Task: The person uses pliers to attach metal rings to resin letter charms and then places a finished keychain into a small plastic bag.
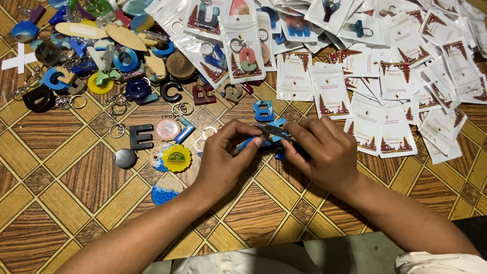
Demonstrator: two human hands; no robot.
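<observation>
My left hand (223,155) pinches a small blue resin piece (248,143) at the middle of the patterned wooden table (61,167). My right hand (322,149) grips small pliers (274,132) with dark handles, their metal jaws pointing left at the piece between my fingers. A blue letter-shaped keychain (263,110) lies just beyond my fingertips. Both hands meet over the table, close together.
A heap of coloured resin letters, discs and key rings (101,66) fills the far left. White plastic pouches with red tree prints (395,76) spread over the far right. A black letter (140,136), a yellow round charm (176,158) and a blue-white disc (165,192) lie left of my left wrist.
</observation>
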